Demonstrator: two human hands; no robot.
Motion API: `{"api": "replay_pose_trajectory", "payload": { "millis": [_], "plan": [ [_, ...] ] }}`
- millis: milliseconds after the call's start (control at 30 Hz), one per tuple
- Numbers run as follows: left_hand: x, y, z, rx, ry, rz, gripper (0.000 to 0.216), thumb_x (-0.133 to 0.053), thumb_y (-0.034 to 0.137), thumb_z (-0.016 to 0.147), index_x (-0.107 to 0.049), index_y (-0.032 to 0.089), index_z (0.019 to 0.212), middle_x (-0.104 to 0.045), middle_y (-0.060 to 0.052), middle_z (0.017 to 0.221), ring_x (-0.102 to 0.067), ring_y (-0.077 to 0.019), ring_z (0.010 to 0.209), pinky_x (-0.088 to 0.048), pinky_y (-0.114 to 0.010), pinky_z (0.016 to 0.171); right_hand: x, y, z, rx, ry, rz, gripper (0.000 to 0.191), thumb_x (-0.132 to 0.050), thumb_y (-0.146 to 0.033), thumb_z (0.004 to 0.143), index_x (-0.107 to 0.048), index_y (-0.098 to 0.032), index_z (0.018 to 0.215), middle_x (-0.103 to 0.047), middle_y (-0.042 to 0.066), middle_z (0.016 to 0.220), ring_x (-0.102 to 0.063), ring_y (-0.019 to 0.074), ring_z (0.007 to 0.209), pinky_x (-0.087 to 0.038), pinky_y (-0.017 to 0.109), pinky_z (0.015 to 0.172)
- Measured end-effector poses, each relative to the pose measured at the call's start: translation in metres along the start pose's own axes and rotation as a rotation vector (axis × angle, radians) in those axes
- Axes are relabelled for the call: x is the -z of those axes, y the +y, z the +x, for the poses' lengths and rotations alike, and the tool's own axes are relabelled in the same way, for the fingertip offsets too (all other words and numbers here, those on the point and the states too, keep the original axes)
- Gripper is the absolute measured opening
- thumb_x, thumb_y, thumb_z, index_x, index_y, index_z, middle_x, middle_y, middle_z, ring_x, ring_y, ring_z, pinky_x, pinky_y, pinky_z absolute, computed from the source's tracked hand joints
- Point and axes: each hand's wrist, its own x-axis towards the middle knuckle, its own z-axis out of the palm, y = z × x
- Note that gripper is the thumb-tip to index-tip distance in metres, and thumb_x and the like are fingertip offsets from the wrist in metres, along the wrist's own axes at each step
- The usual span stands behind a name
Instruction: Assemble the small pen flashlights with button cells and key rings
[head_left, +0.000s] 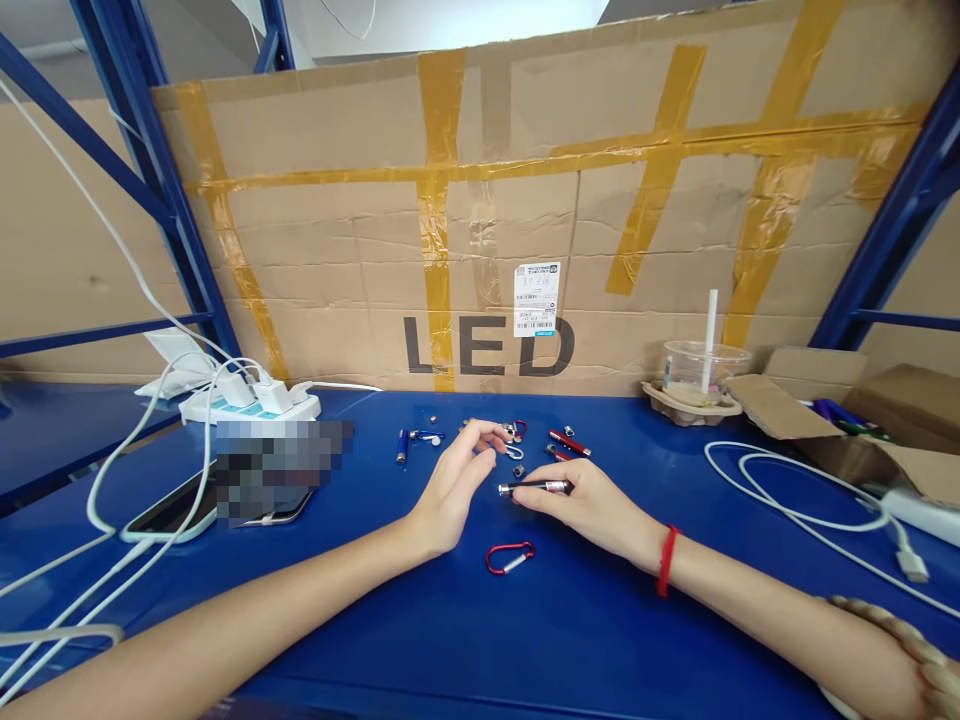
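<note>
My right hand (pixel 592 505) lies on the blue table (pixel 570 630), fingers closed round a small dark-red pen light (pixel 536 487) with a silver tip pointing left. My left hand (pixel 457 480) reaches forward with fingers stretched and slightly curled, the fingertips touching small silver parts (pixel 513 450) near a red ring (pixel 519 429). A red carabiner (pixel 510 557) rests on the table between my wrists. Two more red pen-light pieces (pixel 568 442) lie just beyond my right hand. A blue one (pixel 403 446) lies left of my left hand.
A taped cardboard wall marked LED (pixel 487 345) stands behind. A white power strip (pixel 251 403) with chargers and cables sits at the left, beside a phone (pixel 176 512). A plastic cup with a straw (pixel 701 375), cardboard boxes (pixel 870 400) and a white cable (pixel 810 500) are on the right.
</note>
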Motion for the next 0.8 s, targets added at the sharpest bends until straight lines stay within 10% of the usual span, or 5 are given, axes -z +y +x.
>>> {"api": "replay_pose_trajectory", "payload": {
  "millis": [800],
  "plan": [
    [0.002, 0.0067, -0.0032, -0.102, -0.107, 0.122, 0.027, -0.029, 0.032, 0.083, -0.047, 0.017, 0.097, -0.049, -0.006, 0.092, -0.046, -0.0178, 0.081, -0.036, -0.03, 0.073, -0.0019, 0.0026, 0.0003, 0.031, 0.006, -0.062, 0.038, -0.051, -0.049, 0.073, -0.067, -0.014, 0.072, -0.06, 0.001, 0.063, -0.048, 0.0103, 0.055, -0.036, 0.02, 0.051]
  ]
}}
